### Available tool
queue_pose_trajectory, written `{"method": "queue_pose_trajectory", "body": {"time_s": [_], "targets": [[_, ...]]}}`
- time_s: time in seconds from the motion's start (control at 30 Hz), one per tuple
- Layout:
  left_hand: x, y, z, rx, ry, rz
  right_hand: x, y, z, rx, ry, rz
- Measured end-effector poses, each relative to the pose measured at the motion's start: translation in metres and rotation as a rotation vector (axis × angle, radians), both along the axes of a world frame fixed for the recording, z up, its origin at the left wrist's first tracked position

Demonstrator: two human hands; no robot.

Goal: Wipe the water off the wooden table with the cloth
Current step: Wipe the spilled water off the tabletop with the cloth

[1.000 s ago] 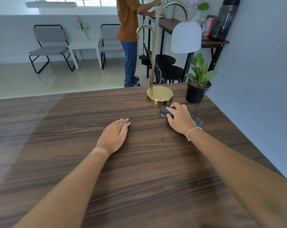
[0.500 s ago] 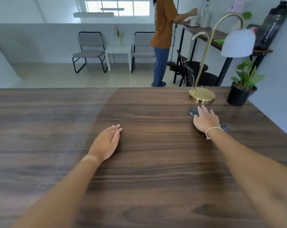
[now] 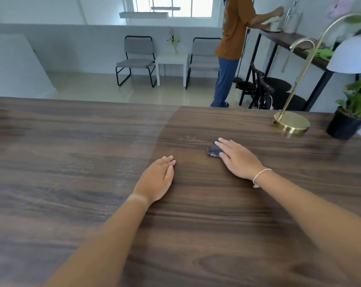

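A dark wooden table (image 3: 72,162) fills the lower view. My right hand (image 3: 239,158) lies flat on a small dark grey cloth (image 3: 213,150) and presses it onto the wood right of centre. Only the cloth's left end shows past my fingers. My left hand (image 3: 157,179) rests palm down on the bare table, a little to the left and nearer to me, holding nothing. Faint wet streaks (image 3: 190,137) show on the wood just beyond the cloth.
A brass lamp base (image 3: 292,122) and a potted plant in a black pot (image 3: 345,125) stand at the table's far right. Beyond the far edge a person (image 3: 231,48) stands at a side table, near chairs and black stools.
My right hand has slid the cloth leftward, away from the lamp base toward the middle of the table. The view has swung left. My left hand has stayed flat in place.
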State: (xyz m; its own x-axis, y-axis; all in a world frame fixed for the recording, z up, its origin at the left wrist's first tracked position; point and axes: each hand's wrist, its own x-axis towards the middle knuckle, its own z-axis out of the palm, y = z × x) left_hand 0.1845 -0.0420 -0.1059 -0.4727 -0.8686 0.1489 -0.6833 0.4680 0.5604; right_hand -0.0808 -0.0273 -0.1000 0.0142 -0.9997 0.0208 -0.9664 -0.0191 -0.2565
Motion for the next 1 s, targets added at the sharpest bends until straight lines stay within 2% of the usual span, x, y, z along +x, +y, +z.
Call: {"method": "queue_pose_trajectory", "body": {"time_s": [0.13, 0.3, 0.4, 0.5, 0.63, 0.73, 0.83, 1.0], "targets": [[-0.016, -0.016, 0.001, -0.019, -0.036, -0.004, -0.052, -0.049, 0.0, 0.018, -0.028, -0.207], [-0.041, -0.039, -0.001, -0.042, -0.064, -0.014, -0.061, -0.111, 0.0, 0.008, -0.033, -0.247], [-0.043, -0.048, -0.003, -0.018, -0.026, 0.007, -0.045, -0.134, 0.002, 0.004, -0.023, -0.181], [-0.042, -0.05, -0.002, 0.006, 0.124, 0.051, -0.016, -0.136, 0.002, 0.017, -0.026, -0.048], [-0.037, -0.048, 0.003, 0.009, 0.348, 0.153, 0.033, -0.107, 0.0, 0.004, -0.019, 0.164], [-0.033, -0.041, 0.006, 0.059, 0.424, 0.203, 0.047, -0.064, 0.001, -0.014, -0.023, 0.206], [-0.029, -0.03, 0.004, 0.055, 0.296, 0.176, 0.051, -0.013, 0.002, -0.02, -0.039, 0.201], [-0.014, -0.003, -0.001, 0.0, -0.068, 0.024, 0.041, 0.075, 0.002, -0.049, -0.009, 0.135]]}}
